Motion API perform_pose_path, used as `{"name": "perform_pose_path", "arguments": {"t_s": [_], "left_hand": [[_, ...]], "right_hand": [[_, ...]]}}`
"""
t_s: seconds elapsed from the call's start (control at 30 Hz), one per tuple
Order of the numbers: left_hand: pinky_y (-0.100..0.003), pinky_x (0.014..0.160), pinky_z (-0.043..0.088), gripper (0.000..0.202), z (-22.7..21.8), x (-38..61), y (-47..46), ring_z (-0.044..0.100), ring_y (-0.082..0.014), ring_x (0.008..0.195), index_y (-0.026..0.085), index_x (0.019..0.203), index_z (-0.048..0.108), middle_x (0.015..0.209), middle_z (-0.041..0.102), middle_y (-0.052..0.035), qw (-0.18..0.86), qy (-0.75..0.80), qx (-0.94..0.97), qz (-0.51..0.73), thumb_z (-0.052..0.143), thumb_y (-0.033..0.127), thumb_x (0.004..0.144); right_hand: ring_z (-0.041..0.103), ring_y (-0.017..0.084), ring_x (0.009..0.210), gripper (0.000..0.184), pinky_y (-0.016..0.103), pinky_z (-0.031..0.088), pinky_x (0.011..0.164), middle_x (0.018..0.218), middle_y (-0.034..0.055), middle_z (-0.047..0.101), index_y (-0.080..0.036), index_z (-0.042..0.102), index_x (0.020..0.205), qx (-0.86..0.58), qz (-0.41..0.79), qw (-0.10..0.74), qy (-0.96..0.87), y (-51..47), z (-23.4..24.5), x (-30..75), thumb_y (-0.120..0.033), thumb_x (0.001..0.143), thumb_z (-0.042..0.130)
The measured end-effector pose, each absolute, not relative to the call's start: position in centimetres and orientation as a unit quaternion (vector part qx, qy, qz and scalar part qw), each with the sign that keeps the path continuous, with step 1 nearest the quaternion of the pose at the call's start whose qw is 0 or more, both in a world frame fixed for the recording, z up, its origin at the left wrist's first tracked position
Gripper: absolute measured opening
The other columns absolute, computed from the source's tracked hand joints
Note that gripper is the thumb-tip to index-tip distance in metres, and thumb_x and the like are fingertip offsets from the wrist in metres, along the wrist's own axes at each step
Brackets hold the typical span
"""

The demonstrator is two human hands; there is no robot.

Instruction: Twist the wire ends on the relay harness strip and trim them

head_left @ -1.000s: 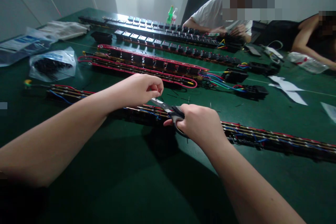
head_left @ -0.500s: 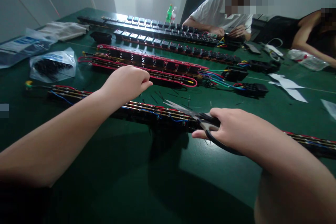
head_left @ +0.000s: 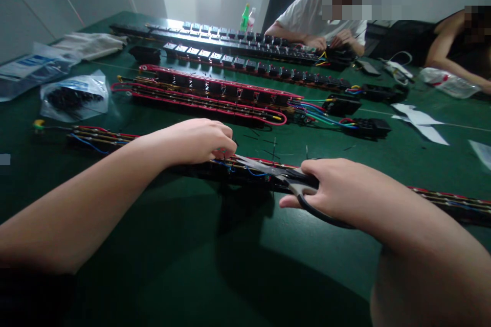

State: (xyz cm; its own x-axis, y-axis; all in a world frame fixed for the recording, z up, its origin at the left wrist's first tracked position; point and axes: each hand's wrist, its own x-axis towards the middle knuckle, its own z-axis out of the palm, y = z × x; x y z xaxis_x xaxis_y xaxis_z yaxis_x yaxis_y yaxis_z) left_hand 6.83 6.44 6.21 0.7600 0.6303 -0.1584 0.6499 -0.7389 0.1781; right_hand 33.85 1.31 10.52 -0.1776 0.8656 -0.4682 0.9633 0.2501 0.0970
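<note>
A long black strip [head_left: 97, 138] with red, blue and brass-coloured wires lies across the table in front of me. My right hand [head_left: 333, 186] grips a pair of scissors [head_left: 295, 183], fingers through the handles; the blades point left along the strip. Over the strip, close to the blade tips, my left hand [head_left: 205, 143] is closed with its fingertips pinched. What those fingertips hold, if anything, is hidden. Thin black cable-tie ends [head_left: 274, 148] stick up from the strip near the scissors, and cut bits are scattered behind it.
Farther back lies a red-wired assembly [head_left: 215, 94] with connectors [head_left: 370, 127] at its right. Rows of black modules [head_left: 249, 65] lie beyond. A bag of black ties [head_left: 74, 96] is at left, white paper strips [head_left: 420, 120] at right. Two people sit across the table.
My left hand has come down and slightly right, from above the strip to beside the scissor tips. The scissors have closed a little and shifted slightly lower.
</note>
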Motion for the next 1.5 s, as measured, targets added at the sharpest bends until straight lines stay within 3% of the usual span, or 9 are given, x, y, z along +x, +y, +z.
{"name": "perform_pose_path", "arguments": {"t_s": [0.13,0.3,0.73,0.9,1.1,1.23,1.37,1.5], "left_hand": [[-0.027,0.084,0.045,0.014,6.5,6.7,6.3,0.063,-0.0164,0.100,0.027,0.095,0.071,0.107,0.068,0.0014,0.129,0.357,0.924,-0.038,0.059,0.022,0.089],[-0.026,0.084,0.045,0.020,6.9,6.7,5.9,0.063,-0.0160,0.097,0.026,0.098,0.073,0.105,0.070,0.0005,0.139,0.365,0.920,-0.037,0.054,0.024,0.093],[-0.030,0.083,0.046,0.022,7.2,7.2,5.2,0.064,-0.0183,0.092,0.023,0.092,0.074,0.096,0.073,-0.0024,0.069,0.335,0.939,-0.030,0.052,0.022,0.091],[-0.031,0.082,0.046,0.021,7.2,7.4,5.1,0.064,-0.0194,0.091,0.022,0.090,0.074,0.095,0.073,-0.0031,0.042,0.337,0.940,-0.040,0.052,0.023,0.091],[-0.031,0.087,0.047,0.020,7.2,7.6,5.1,0.065,-0.0198,0.095,0.022,0.091,0.074,0.097,0.074,-0.0033,0.033,0.335,0.941,-0.038,0.054,0.021,0.090],[-0.032,0.085,0.047,0.020,7.2,7.5,5.1,0.065,-0.0202,0.092,0.021,0.087,0.073,0.094,0.074,-0.0037,0.026,0.326,0.945,-0.031,0.053,0.022,0.090],[-0.032,0.085,0.047,0.019,7.1,7.5,5.1,0.065,-0.0209,0.093,0.020,0.089,0.072,0.095,0.074,-0.0045,0.014,0.314,0.949,-0.036,0.053,0.023,0.090],[-0.033,0.085,0.048,0.019,7.2,7.6,5.1,0.066,-0.0223,0.095,0.019,0.093,0.073,0.098,0.074,-0.0054,0.005,0.313,0.948,-0.051,0.054,0.023,0.090]], "right_hand": [[0.066,0.027,0.074,0.061,0.033,0.039,0.055,0.088,0.0055,0.071,-0.026,0.067,0.085,0.585,-0.111,0.206,0.777,0.7,10.2,33.2,-0.085,0.067,0.064],[0.066,0.030,0.086,0.065,0.036,0.044,0.063,0.097,0.0097,0.070,-0.023,0.065,0.091,0.583,-0.087,0.188,0.786,0.5,9.1,32.3,-0.084,0.069,0.065],[0.067,0.034,0.093,0.066,0.042,0.052,0.074,0.101,0.0139,0.070,-0.020,0.065,0.096,0.582,-0.058,0.198,0.786,-0.3,9.3,31.5,-0.081,0.072,0.066],[0.066,0.035,0.098,0.070,0.045,0.054,0.080,0.103,0.0143,0.068,-0.018,0.064,0.103,0.568,-0.031,0.158,0.807,-0.3,8.8,31.2,-0.082,0.074,0.064],[0.063,0.034,0.100,0.068,0.045,0.053,0.087,0.102,0.0140,0.066,-0.014,0.062,0.107,0.529,-0.001,0.115,0.841,0.2,6.7,30.0,-0.073,0.075,0.072],[0.062,0.034,0.102,0.051,0.043,0.052,0.088,0.105,0.0153,0.065,-0.012,0.061,0.110,0.530,0.011,0.099,0.842,-0.1,5.7,29.2,-0.052,0.082,0.073],[0.063,0.034,0.100,0.053,0.043,0.052,0.084,0.106,0.0165,0.065,-0.012,0.061,0.110,0.553,-0.001,0.093,0.828,-0.5,5.6,28.5,-0.056,0.082,0.072],[0.064,0.034,0.101,0.046,0.042,0.052,0.084,0.105,0.0158,0.066,-0.013,0.061,0.109,0.555,-0.003,0.091,0.827,-0.5,5.6,28.4,-0.049,0.083,0.071]]}}
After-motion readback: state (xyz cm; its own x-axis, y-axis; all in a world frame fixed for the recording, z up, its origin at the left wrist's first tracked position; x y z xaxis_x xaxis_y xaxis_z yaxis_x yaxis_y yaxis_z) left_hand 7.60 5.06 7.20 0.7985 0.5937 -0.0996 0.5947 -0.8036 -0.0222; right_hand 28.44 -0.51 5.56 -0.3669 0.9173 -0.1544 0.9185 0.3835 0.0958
